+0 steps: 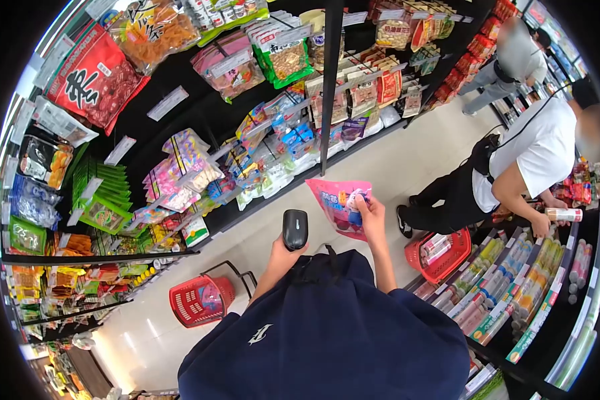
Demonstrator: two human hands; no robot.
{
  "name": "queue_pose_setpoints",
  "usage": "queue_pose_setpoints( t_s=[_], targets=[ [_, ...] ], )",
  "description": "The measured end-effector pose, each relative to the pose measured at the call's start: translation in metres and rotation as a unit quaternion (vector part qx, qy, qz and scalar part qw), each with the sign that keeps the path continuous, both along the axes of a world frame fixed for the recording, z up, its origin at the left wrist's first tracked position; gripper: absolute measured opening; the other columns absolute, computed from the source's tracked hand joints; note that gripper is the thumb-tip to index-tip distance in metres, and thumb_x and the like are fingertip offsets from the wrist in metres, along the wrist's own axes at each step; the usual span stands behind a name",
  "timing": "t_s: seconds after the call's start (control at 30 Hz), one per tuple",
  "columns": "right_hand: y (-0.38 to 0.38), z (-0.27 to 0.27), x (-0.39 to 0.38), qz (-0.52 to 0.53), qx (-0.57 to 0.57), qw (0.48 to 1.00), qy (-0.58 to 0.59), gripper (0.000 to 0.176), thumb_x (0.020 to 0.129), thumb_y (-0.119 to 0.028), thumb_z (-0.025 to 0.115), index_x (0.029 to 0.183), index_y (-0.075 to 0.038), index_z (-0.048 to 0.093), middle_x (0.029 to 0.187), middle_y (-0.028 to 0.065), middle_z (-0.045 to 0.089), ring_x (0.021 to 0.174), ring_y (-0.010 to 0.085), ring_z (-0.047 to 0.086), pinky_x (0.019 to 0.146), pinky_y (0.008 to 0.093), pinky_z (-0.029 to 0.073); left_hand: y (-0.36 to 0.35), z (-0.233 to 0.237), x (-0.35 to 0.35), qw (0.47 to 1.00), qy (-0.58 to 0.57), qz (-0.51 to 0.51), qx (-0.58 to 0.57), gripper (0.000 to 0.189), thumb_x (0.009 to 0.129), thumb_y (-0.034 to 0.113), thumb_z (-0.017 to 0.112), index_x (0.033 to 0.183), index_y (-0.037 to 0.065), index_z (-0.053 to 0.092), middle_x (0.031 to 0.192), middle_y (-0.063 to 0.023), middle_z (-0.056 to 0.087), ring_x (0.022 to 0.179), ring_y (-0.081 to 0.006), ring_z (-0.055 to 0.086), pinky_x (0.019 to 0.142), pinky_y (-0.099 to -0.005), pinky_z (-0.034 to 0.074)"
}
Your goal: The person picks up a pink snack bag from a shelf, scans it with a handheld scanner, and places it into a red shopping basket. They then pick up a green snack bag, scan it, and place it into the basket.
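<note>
My left hand (283, 259) is wrapped round the handle of a black handheld barcode scanner (295, 230), its rounded head pointing up and away from me. In front of my chest, my right hand (372, 215) grips a pink snack bag (333, 198) by its right side, thumb on the front. The bag has a blue cartoon figure and printed characters, and its front is turned towards me. Scanner and bag are close together but apart. Beside my left forearm is a red shopping basket (192, 305) with a pink package inside; whether it hangs from my arm cannot be made out.
Bagged snacks such as a red bag (95, 79) hang on racks at the left. To the right, a person in a white shirt (537, 150) handles a tube-shaped pack (564, 215) above sloped shelves. Another red basket (428, 269) is near them. A further person (513, 63) stands behind.
</note>
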State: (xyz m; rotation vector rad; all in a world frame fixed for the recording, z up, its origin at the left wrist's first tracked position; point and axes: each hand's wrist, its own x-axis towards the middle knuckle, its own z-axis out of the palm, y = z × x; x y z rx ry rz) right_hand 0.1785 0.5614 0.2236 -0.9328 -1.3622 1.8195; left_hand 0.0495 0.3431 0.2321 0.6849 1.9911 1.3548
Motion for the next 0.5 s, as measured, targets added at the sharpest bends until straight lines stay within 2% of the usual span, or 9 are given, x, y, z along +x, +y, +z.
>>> queue_pose_setpoints(
  t_s=[0.07, 0.13, 0.37, 0.43, 0.5],
  targets=[
    [-0.001, -0.003, -0.001, 0.011, -0.006, 1.000, 0.003, 0.027, 0.098, -0.020, 0.060, 0.103, 0.006, 0.065, 0.089, 0.0065, 0.070, 0.078, 0.0085, 0.064, 0.073, 0.0236, 0.051, 0.002, -0.001, 0.001, 1.000, 0.000, 0.003, 0.000, 0.037, 0.078, 0.016, 0.079, 0.104, -0.002, 0.061, 0.091, -0.0107, 0.069, 0.083, -0.0170, 0.064, 0.078, -0.0327, 0.051],
    [-0.003, -0.005, -0.001, 0.012, 0.002, 1.000, -0.007, 0.027, 0.098, -0.023, 0.061, 0.102, 0.004, 0.066, 0.088, 0.0061, 0.071, 0.075, 0.0083, 0.064, 0.069, 0.0232, 0.051, 0.005, -0.003, 0.003, 1.000, -0.022, -0.011, 0.019, 0.038, 0.079, 0.020, 0.081, 0.103, -0.002, 0.061, 0.092, -0.0073, 0.067, 0.083, -0.0153, 0.061, 0.078, -0.0327, 0.050],
    [-0.001, -0.002, 0.011, 0.013, 0.016, 0.999, -0.029, 0.029, 0.097, -0.024, 0.063, 0.103, 0.005, 0.066, 0.088, 0.0062, 0.071, 0.076, 0.0085, 0.064, 0.071, 0.0233, 0.051, 0.012, -0.003, 0.011, 0.999, -0.022, -0.025, 0.024, 0.037, 0.079, 0.018, 0.080, 0.103, -0.002, 0.061, 0.092, -0.0068, 0.067, 0.083, -0.0142, 0.061, 0.078, -0.0314, 0.050],
    [0.000, -0.003, 0.016, 0.002, 0.006, 1.000, -0.019, 0.030, 0.097, -0.024, 0.063, 0.102, 0.005, 0.066, 0.089, 0.0063, 0.071, 0.078, 0.0085, 0.064, 0.072, 0.0237, 0.051, 0.012, 0.002, 0.014, 0.999, -0.013, -0.031, 0.006, 0.037, 0.077, 0.016, 0.080, 0.104, -0.002, 0.062, 0.090, -0.0101, 0.069, 0.082, -0.0164, 0.064, 0.078, -0.0322, 0.051],
    [0.000, 0.001, 0.023, -0.003, -0.003, 1.000, -0.019, 0.030, 0.097, -0.023, 0.062, 0.103, 0.006, 0.065, 0.088, 0.0067, 0.070, 0.078, 0.0091, 0.064, 0.073, 0.0242, 0.051, 0.011, 0.002, 0.018, 0.999, -0.011, -0.041, 0.013, 0.036, 0.078, 0.017, 0.080, 0.103, -0.002, 0.061, 0.090, -0.0080, 0.068, 0.082, -0.0149, 0.062, 0.078, -0.0315, 0.050]
  ],
)
